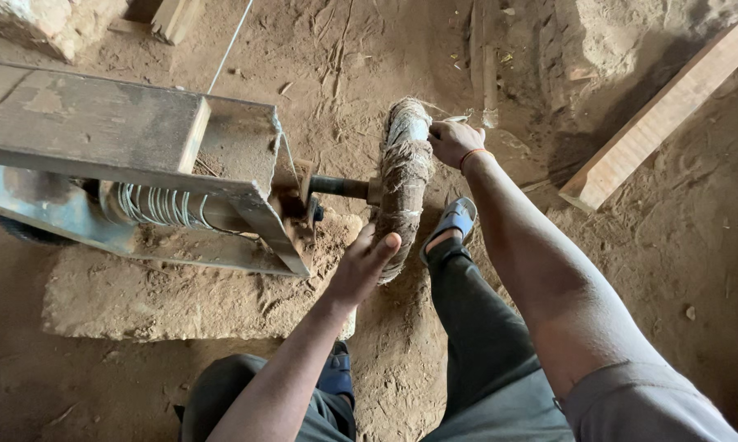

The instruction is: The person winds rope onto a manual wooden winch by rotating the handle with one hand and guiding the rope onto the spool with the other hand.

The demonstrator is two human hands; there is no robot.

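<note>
A round wheel wrapped in frayed rope and cloth sits on a short metal axle sticking out of a rusty metal frame. My left hand grips the near, lower rim of the wheel with the thumb over its edge. My right hand holds the far, upper rim, an orange band on its wrist. Inside the frame a drum wound with thin wire is visible. My legs in dark trousers and blue sandals straddle the ground under the wheel.
The frame rests on a sandy block on a dirt floor. A thin wire runs away from the frame to the top. A wooden plank lies at the right, another piece of wood at the top left.
</note>
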